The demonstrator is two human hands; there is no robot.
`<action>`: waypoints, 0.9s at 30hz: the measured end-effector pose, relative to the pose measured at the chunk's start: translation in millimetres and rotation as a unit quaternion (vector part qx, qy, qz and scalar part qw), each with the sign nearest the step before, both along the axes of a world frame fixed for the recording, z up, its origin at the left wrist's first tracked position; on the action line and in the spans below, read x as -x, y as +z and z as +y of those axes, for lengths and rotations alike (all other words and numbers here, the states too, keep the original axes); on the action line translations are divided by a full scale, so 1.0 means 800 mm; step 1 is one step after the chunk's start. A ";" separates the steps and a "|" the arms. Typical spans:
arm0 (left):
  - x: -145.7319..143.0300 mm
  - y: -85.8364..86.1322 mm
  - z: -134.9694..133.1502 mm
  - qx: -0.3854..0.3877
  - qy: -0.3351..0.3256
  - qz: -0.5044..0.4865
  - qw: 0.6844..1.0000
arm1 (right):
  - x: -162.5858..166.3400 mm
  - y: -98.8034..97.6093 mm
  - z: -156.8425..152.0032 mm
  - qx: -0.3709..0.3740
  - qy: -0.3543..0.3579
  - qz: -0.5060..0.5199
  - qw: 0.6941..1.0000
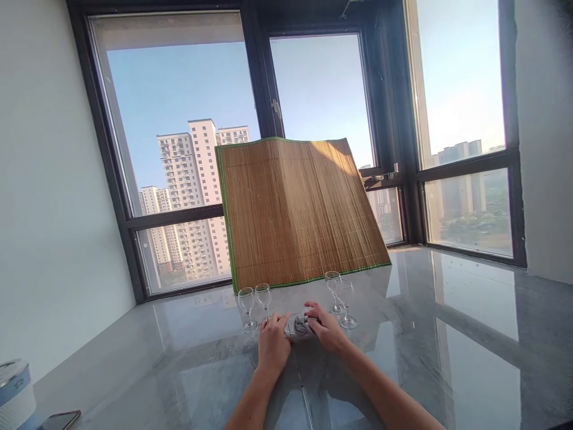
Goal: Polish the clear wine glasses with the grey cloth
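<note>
Left hand [274, 343] touches small clear object [296, 324], grip unclear; right hand [330, 331] clamps it between fingers; wine glasses [246, 300] stand either side.

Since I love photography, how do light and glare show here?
Head view: daylight fills the windows, leaving bright reflections on the glossy gray surface; sunlight catches the bamboo mat at upper right; the wine glasses look faint; the object between the left hand and right hand is too indistinct to name.

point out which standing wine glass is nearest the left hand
The right glass of the left pair, just behind the left hand; its partner and the two glasses on the right stand farther off.
</note>
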State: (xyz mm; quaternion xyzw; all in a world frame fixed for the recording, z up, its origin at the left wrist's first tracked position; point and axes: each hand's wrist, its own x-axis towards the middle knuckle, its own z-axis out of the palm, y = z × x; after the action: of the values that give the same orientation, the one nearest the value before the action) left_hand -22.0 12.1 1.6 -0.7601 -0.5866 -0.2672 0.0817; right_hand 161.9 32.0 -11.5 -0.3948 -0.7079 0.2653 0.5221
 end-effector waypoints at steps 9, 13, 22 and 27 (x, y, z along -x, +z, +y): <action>-0.001 0.005 -0.001 -0.002 -0.006 0.001 1.000 | -0.002 -0.004 0.002 -0.062 0.008 -0.017 0.998; -0.008 0.008 -0.004 -0.010 -0.019 -0.002 1.000 | -0.003 -0.009 0.006 -0.089 -0.035 -0.025 0.995; -0.005 0.008 -0.004 -0.038 -0.044 0.035 0.998 | -0.005 -0.015 0.005 -0.050 -0.033 -0.052 0.997; -0.008 0.014 -0.008 -0.070 -0.048 0.048 0.995 | -0.005 -0.011 0.004 -0.014 -0.054 -0.053 0.997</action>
State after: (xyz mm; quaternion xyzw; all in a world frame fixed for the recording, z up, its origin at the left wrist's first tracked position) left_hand -15.4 5.8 13.1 -0.7918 -0.5248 -0.2742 0.1500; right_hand 165.7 35.3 -20.0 -0.4388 -0.7161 0.2056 0.5023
